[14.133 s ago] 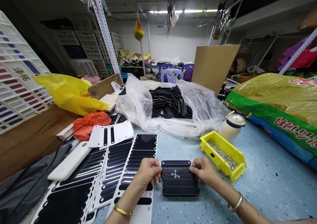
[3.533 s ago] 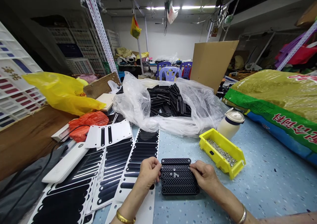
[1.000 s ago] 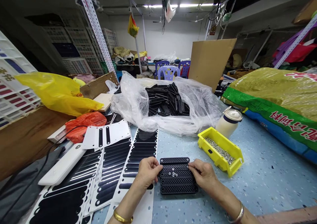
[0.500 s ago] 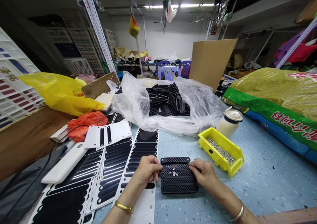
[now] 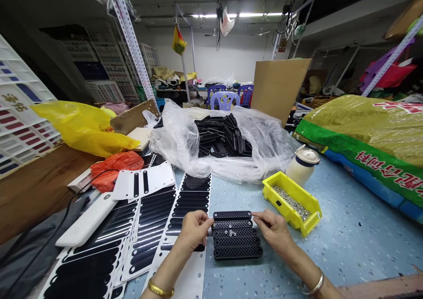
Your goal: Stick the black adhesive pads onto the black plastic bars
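Note:
Several black lattice-patterned plastic strips (image 5: 237, 241) lie side by side in front of me. A few small metal nuts (image 5: 230, 233) are loose on the middle strips, and small bright rings show at the ends of the upper two. At the strips' left ends is my left hand (image 5: 195, 229), thumb and forefinger pinched by the second strip. My right hand (image 5: 273, 229) is closed in a pinch beside the top strip's right end. Whatever either pinch holds is too small or hidden to make out.
To the right stands a yellow bin (image 5: 292, 202) of small metal parts, with a cream flask (image 5: 302, 164) behind it. A clear plastic bag (image 5: 224, 169) holds many black strips. Sheets of black strip-shaped pieces (image 5: 153, 228) cover the left side. A large sack (image 5: 366, 136) lies right.
Both hands have drawn slightly outward from the strips, uncovering the second strip's ends. My right fingertips have shifted up toward the top strip. The whole view has shifted a little.

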`<state>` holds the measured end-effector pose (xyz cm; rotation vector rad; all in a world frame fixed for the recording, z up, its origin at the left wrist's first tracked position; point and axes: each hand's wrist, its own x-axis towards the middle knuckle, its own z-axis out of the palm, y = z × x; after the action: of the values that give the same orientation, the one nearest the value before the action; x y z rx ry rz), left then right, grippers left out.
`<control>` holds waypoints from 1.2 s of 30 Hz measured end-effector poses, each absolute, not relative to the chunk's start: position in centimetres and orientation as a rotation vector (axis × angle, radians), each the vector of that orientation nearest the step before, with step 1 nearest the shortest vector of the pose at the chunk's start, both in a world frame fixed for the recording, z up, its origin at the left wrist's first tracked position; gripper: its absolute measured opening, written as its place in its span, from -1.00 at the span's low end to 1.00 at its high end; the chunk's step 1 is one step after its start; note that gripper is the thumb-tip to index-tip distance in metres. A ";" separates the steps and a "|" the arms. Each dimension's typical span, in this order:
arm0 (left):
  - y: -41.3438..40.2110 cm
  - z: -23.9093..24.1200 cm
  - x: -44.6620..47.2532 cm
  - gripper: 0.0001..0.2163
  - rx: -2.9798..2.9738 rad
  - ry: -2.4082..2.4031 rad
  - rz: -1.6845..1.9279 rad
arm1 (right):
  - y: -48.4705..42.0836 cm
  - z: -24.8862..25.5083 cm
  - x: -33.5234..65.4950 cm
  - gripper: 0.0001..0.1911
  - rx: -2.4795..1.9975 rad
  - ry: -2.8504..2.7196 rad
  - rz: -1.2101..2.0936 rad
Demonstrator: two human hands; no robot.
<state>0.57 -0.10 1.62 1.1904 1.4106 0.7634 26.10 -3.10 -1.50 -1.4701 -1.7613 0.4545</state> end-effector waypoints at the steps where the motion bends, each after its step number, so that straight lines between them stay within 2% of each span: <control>1: -0.4 1.7 0.5 -0.83 1.253 1.442 0.789 | -3.1 -1.3 25.9 -0.72 -1.461 -1.787 0.422; 4: -1.7 1.8 0.8 -0.87 1.643 1.467 0.832 | -3.1 -0.3 24.4 -0.73 -1.408 -1.989 0.405; 7: -2.8 1.8 1.5 -0.77 2.020 1.363 0.776 | -2.7 1.2 22.4 -0.70 -1.448 -2.222 0.418; 17: -2.8 1.7 2.8 -0.75 2.267 1.404 0.513 | -1.6 4.6 20.3 -0.72 -1.498 -2.620 0.477; 27: -3.5 0.7 1.5 -0.77 2.242 1.404 0.737 | -3.6 3.2 23.0 -0.84 -1.637 -2.290 0.557; 36: -4.1 0.1 1.1 -0.84 2.067 1.516 0.854 | -4.2 0.9 25.3 -0.75 -1.700 -1.884 0.688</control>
<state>1.07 -4.07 0.09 2.0668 1.5164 0.8536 25.28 -4.21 0.93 -1.7004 -1.8841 0.6880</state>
